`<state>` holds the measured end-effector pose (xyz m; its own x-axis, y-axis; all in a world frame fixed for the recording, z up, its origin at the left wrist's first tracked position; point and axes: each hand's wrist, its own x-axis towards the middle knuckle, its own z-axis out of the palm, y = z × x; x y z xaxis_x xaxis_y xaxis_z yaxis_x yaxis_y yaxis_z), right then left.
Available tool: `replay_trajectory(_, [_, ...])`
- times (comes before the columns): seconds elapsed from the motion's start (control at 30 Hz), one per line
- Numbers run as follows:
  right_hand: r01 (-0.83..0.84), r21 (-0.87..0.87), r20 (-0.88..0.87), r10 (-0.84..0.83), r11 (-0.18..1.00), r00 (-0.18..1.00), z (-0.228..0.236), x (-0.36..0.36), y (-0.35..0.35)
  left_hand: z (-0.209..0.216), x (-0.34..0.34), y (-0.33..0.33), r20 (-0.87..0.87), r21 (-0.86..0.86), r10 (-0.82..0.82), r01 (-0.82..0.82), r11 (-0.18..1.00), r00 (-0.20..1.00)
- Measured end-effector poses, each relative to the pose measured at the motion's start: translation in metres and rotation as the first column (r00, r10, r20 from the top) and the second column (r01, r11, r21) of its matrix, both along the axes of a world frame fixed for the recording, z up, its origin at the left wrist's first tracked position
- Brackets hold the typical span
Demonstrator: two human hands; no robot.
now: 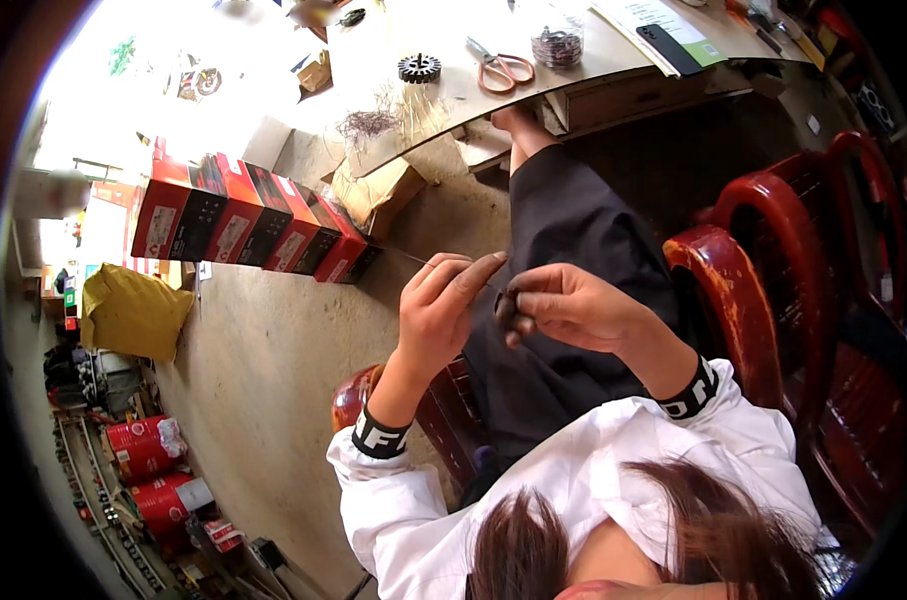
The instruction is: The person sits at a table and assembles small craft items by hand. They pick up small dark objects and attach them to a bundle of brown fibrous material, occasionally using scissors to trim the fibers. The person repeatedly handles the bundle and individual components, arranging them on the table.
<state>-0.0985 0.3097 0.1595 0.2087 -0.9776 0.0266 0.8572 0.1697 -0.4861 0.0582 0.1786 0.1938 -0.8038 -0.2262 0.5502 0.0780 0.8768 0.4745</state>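
Concrete floor (274, 350) extends below a pale worktop (604, 62) bearing a black toothed wheel (420, 68), orange-handled scissors (507, 75), a partly filled clear jar (557, 48) and, lying on papers (617, 18), a dark phone (671, 48). Red-and-black boxes (239, 215) stand in a row to the left. Both hands are raised over dark trousers (584, 225). Left hand (439, 305): grip closed, thumb and finger pinching a thin wire (404, 254), one end projecting toward the boxes. Right hand (569, 308): grip closed on a small dark piece (503, 303), just beside the left fingertips. Whether wire and piece touch cannot be determined.
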Motion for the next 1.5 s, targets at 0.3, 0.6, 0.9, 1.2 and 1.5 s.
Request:
replay_trajectory(0.3, [0.123, -0.119, 0.054, -0.118, 0.985, 0.992, 0.001, 0.019, -0.002, -0.005, 0.01, 0.014, 0.095, 0.137, 0.117, -0.129, 0.982, 0.989])
replay_trajectory(0.6, [0.659, -0.265, -0.355, -0.706, 0.704, 0.612, 0.024, 0.026, -0.018, 0.007, 0.014, 0.019, 0.151, 0.164, 0.274, -0.298, 0.94, 0.95])
replay_trajectory(0.9, [0.237, -0.612, -0.79, -0.601, 0.755, -0.126, 0.027, 0.023, -0.009, 0.038, 0.028, 0.019, 0.131, 0.165, 0.063, -0.084, 0.983, 0.989])
replay_trajectory(1.2, [0.042, -0.493, -0.739, -0.444, 0.869, 0.506, 0.021, 0.02, -0.003, 0.045, 0.029, 0.006, 0.126, 0.311, 0.103, -0.138, 0.94, 0.987])
replay_trajectory(1.5, [0.361, -0.212, 0.028, -0.364, 0.908, 0.931, 0.019, 0.034, -0.01, 0.024, 0.02, 0.017, 0.235, 0.382, 0.188, -0.269, 0.884, 0.954])
